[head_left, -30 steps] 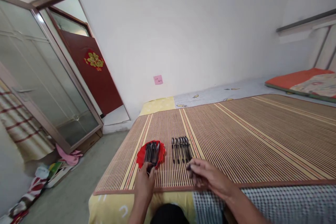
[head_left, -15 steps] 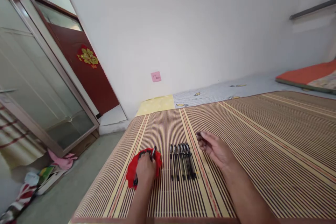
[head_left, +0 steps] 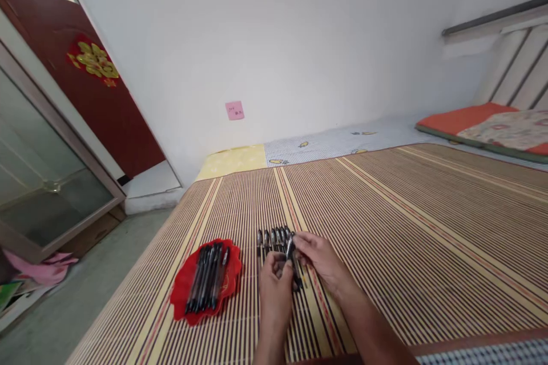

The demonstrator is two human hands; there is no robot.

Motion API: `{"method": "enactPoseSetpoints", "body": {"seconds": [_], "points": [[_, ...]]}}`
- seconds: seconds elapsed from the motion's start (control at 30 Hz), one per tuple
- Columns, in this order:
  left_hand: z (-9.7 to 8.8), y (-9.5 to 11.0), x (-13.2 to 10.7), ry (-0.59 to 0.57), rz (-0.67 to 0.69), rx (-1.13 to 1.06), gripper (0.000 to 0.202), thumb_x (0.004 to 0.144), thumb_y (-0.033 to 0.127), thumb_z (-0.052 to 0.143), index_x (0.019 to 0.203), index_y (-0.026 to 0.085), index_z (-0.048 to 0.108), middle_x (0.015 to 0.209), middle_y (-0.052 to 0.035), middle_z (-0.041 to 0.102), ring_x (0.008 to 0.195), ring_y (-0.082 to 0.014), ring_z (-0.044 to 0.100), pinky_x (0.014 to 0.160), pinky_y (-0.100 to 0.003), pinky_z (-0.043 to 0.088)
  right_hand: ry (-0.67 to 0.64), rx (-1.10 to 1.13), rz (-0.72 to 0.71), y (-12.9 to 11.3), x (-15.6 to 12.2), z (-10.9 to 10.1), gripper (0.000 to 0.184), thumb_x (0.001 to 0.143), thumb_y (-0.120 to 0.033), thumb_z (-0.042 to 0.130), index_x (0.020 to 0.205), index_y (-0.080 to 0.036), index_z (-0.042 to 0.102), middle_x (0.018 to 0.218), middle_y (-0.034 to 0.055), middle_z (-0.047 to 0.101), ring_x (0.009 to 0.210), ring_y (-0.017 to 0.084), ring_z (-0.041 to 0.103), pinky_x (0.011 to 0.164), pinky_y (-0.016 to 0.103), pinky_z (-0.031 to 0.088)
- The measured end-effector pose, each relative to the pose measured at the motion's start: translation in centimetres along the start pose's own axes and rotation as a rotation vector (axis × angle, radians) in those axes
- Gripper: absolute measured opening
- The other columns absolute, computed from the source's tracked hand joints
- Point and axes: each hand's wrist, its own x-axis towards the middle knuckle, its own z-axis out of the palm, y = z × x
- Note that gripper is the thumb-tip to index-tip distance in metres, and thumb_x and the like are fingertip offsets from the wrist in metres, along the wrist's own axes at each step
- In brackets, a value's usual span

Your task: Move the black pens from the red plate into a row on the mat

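Observation:
A row of several black pens [head_left: 274, 238] lies on the striped bamboo mat [head_left: 385, 217]. Both my hands meet over the near end of that row. My left hand [head_left: 275, 291] is closed around the lower part of one black pen [head_left: 290, 248]. My right hand [head_left: 319, 256] pinches the upper end of the same pen with its fingertips. To the left, a red plate [head_left: 184, 291] holds several more black pens [head_left: 208, 276] laid side by side.
The mat covers a bed with yellow and checked sheets [head_left: 240, 161] against a white wall. An orange cushion [head_left: 462, 120] lies at the far right. A glass door [head_left: 38, 182] and a red door [head_left: 98, 108] stand left, with clutter [head_left: 29, 274] on the floor.
My left hand left the red plate and moved right, to the row of pens. My right hand came back down and both now hold one pen. The view shifted left and closer.

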Motion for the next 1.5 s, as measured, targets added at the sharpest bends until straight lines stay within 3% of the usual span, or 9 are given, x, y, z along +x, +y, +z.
{"method": "enactPoseSetpoints", "body": {"seconds": [0.13, 0.33, 0.57, 0.63, 0.77, 0.87, 0.97, 1.17, 1.5], "points": [[0.2, -0.8, -0.3, -0.033, 0.022, 0.095, 0.022, 0.08, 0.038, 0.067, 0.077, 0.018, 0.058, 0.062, 0.0035, 0.053, 0.053, -0.0107, 0.048, 0.049, -0.02, 0.04, -0.009, -0.134, -0.065, 0.3, -0.2, 0.0, 0.039, 0.07, -0.053, 0.078, 0.08, -0.016, 0.07, 0.074, 0.0017, 0.065, 0.067, 0.015, 0.057, 0.059, 0.024, 0.041], [0.2, -1.7, 0.1, -0.169, -0.097, -0.02, 0.033, 0.078, 0.048, 0.069, 0.073, 0.019, 0.055, 0.056, 0.007, 0.045, 0.045, -0.0074, 0.039, 0.042, -0.018, 0.033, 0.085, -0.09, -0.07, 1.3, 0.0, -0.6, 0.041, 0.072, -0.055, 0.076, 0.077, -0.015, 0.071, 0.067, -0.0001, 0.061, 0.063, 0.013, 0.053, 0.057, 0.025, 0.04], [-1.3, -1.9, -0.2, -0.248, -0.294, -0.132, 0.046, 0.069, 0.061, 0.073, 0.077, 0.019, 0.054, 0.052, 0.0075, 0.049, 0.036, -0.0066, 0.037, 0.033, -0.019, 0.032, 0.558, 0.2, -0.104, -0.3, 1.1, -5.9, 0.041, 0.064, -0.054, 0.084, 0.08, -0.017, 0.073, 0.071, 0.0028, 0.065, 0.062, 0.013, 0.055, 0.053, 0.024, 0.045], [-1.5, -1.4, -0.2, -0.202, -0.284, -0.188, 0.05, 0.066, 0.06, 0.076, 0.083, 0.018, 0.057, 0.053, 0.0075, 0.051, 0.037, -0.0072, 0.041, 0.035, -0.019, 0.036, 0.532, 0.234, -0.077, -0.4, 1.0, -6.1, 0.042, 0.06, -0.052, 0.087, 0.077, -0.017, 0.072, 0.069, 0.0022, 0.064, 0.06, 0.012, 0.055, 0.051, 0.023, 0.044], [-1.5, -0.9, 0.0, -0.121, -0.252, -0.259, 0.049, 0.065, 0.056, 0.079, 0.086, 0.017, 0.057, 0.055, 0.0067, 0.054, 0.04, -0.0073, 0.046, 0.038, -0.018, 0.038, 0.246, 0.189, 0.051, 0.5, 0.3, -3.7, 0.044, 0.066, -0.055, 0.082, 0.085, -0.016, 0.074, 0.069, 0.0029, 0.064, 0.059, 0.013, 0.055, 0.05, 0.024, 0.044], [-1.6, -0.9, 0.2, -0.068, -0.211, -0.29, 0.046, 0.067, 0.05, 0.081, 0.088, 0.017, 0.058, 0.058, 0.0055, 0.058, 0.043, -0.0071, 0.05, 0.041, -0.017, 0.039, 0.102, 0.077, 0.04, 1.3, 0.1, -2.2, 0.044, 0.075, -0.056, 0.075, 0.094, -0.017, 0.075, 0.069, 0.0017, 0.063, 0.056, 0.012, 0.053, 0.049, 0.024, 0.041], [-2.1, -1.1, 0.6, 0.016, -0.152, -0.322, 0.042, 0.069, 0.046, 0.081, 0.089, 0.017, 0.058, 0.059, 0.0056, 0.059, 0.044, -0.0065, 0.051, 0.042, -0.017, 0.036, 0.172, -0.157, 0.012, 1.5, 0.6, -2.9, 0.046, 0.078, -0.058, 0.069, 0.098, -0.017, 0.076, 0.069, 0.0028, 0.065, 0.057, 0.015, 0.056, 0.05, 0.026, 0.042], [-2.9, -1.7, 1.3, 0.054, -0.139, -0.327, 0.034, 0.073, 0.041, 0.079, 0.09, 0.016, 0.063, 0.07, 0.0029, 0.062, 0.057, -0.0081, 0.056, 0.052, -0.018, 0.041, 0.323, -0.505, -0.09, 1.3, 1.4, -5.6, 0.04, 0.075, -0.051, 0.071, 0.097, -0.018, 0.077, 0.098, 0.0115, 0.075, 0.092, 0.028, 0.068, 0.072, 0.035, 0.052], [-3.2, -1.1, 1.7, 0.131, -0.11, -0.321, 0.035, 0.07, 0.042, 0.08, 0.084, 0.014, 0.066, 0.064, 0.0025, 0.061, 0.057, -0.0092, 0.055, 0.057, -0.02, 0.044, 0.338, -0.49, -0.147, 1.5, 3.6, -5.4, 0.036, 0.068, -0.049, 0.074, 0.081, -0.018, 0.061, 0.065, 0.0021, 0.066, 0.063, 0.019, 0.063, 0.059, 0.029, 0.047]]}}
